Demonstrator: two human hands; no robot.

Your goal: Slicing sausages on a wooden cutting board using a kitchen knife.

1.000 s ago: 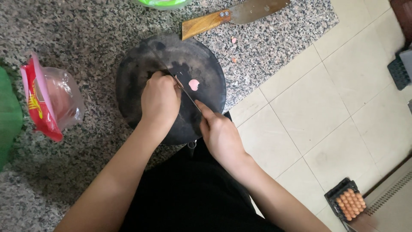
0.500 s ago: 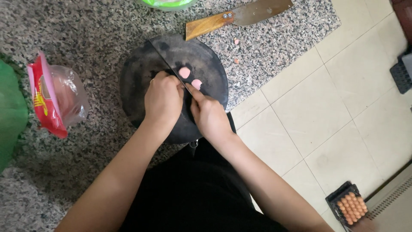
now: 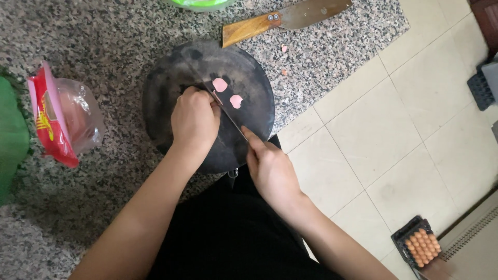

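A round dark cutting board [image 3: 254, 83] lies on the speckled granite counter [image 3: 104, 36]. My left hand [image 3: 194, 119] is curled over something small on the board that stays hidden under the fingers. My right hand [image 3: 272, 168] grips a dark knife, its index finger stretched along the spine; the blade [image 3: 225, 111] runs diagonally up to the left hand's fingertips. Two pink slices [image 3: 227, 92] lie on the board just right of the blade.
A cleaver with a wooden handle [image 3: 251, 27] rests on the counter behind the board, with pink scraps [image 3: 284, 49] nearby. A red and clear plastic bag [image 3: 59, 116] sits at the left beside something green [image 3: 11, 137]. Pale floor tiles [image 3: 404, 135] lie right; an egg tray [image 3: 421, 245] is on them.
My right hand has drawn back toward me along the board with the knife. A second pink slice appeared beside the blade. The left hand stayed in place.
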